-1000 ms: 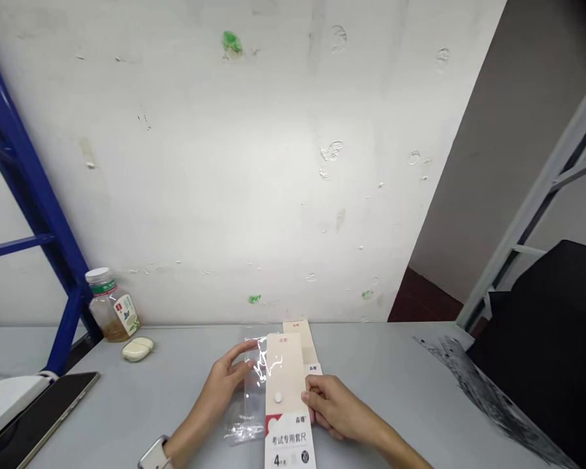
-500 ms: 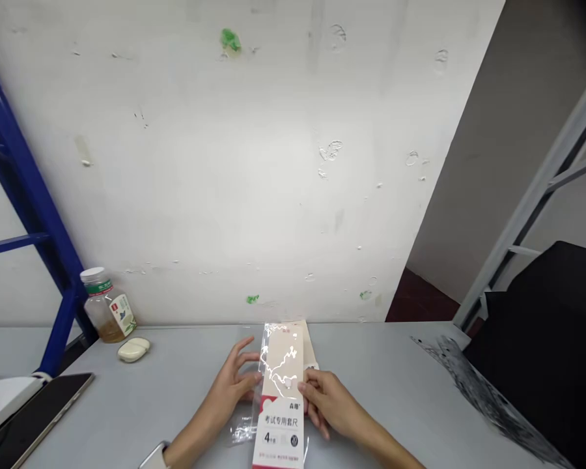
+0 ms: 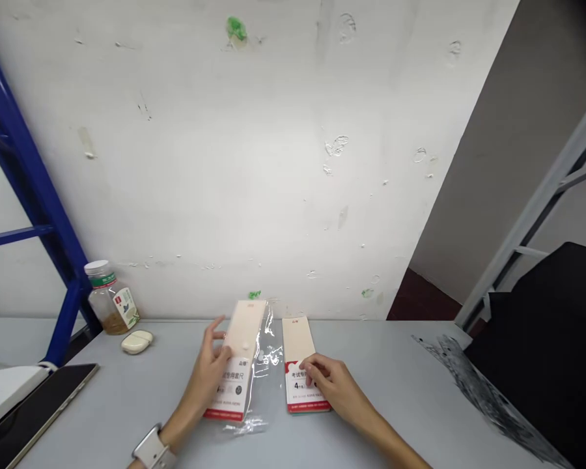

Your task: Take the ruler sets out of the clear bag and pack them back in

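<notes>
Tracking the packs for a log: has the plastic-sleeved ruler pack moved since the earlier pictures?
Yes: the ruler pack has shifted left, toward the glass jar.

On the surface [image 3: 395,391], one ruler set [image 3: 237,365] lies left of a second ruler set [image 3: 299,368], with a clear plastic sleeve [image 3: 272,358] between them, while a jar [image 3: 111,303] and a small oval case [image 3: 137,342] sit farther left near the wall [image 3: 293,163], behind a tablet [image 3: 41,407].

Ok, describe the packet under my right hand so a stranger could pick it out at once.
On the grey table, two cream-and-red ruler-set packets lie side by side. This one is the right-hand packet, under the right hand; its neighbour, under the left hand, tilts on a clear plastic bag.
</notes>
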The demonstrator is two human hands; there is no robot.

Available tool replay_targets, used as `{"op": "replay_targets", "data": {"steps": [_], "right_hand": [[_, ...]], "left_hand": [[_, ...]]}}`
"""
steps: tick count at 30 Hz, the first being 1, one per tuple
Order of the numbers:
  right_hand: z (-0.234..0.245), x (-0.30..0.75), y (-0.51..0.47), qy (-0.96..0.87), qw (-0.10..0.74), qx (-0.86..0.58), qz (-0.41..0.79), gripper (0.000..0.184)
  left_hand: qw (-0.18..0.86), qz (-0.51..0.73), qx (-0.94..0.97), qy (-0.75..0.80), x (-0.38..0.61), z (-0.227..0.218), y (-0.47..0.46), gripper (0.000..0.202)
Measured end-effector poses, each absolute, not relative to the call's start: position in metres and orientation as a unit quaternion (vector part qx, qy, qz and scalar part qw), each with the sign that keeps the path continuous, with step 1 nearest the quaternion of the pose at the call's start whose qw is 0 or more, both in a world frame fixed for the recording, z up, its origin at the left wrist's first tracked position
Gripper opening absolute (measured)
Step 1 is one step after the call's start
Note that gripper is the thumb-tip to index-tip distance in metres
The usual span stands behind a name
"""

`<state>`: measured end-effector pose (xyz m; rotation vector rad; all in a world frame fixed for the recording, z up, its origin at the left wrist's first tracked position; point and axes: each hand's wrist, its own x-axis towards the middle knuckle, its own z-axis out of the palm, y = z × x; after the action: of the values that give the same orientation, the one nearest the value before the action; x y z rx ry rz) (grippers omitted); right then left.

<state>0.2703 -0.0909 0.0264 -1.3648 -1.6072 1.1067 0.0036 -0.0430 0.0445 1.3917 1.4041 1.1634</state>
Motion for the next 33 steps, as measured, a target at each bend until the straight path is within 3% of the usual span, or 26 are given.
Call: {"op": "replay_targets", "data": {"steps": [5, 15, 20, 26, 30, 33], "right_hand": [[0.023, 0.289, -0.082, -0.678, 0.329, -0.591, 0.286, 0.034], [0.04, 0.29, -0.091, -0.663, 0.201, -0.624, 0.361, 0.058], [0.042, 0.283, -0.093, -0.648, 0.238, -0.626, 0.362, 0.034], [0.025, 0.282, -0.085, -0.634, 0.341, -0.598, 0.353, 0.008], [0.015, 0.283, -0.083, -0.612, 0.37, -0.611, 0.338, 0.006], [0.017, 0.282, -0.083, -0.591, 0.399, -0.61, 0.346, 0.014]], "left_hand": [[0.14, 0.308, 0.651, 0.68, -0.028, 0.033, -0.021, 0.042], [0.028, 0.207, 0.834, 0.511, -0.013, 0.011, -0.031, 0.028], [0.019, 0.198, 0.856, 0.477, 0.005, 0.027, -0.042, 0.025], [-0.008, 0.202, 0.845, 0.495, 0.038, 0.018, -0.061, 0.03], [-0.018, 0.207, 0.83, 0.518, 0.041, 0.011, -0.059, 0.03], [-0.028, 0.206, 0.822, 0.531, 0.038, 0.012, -0.055, 0.03]]}}
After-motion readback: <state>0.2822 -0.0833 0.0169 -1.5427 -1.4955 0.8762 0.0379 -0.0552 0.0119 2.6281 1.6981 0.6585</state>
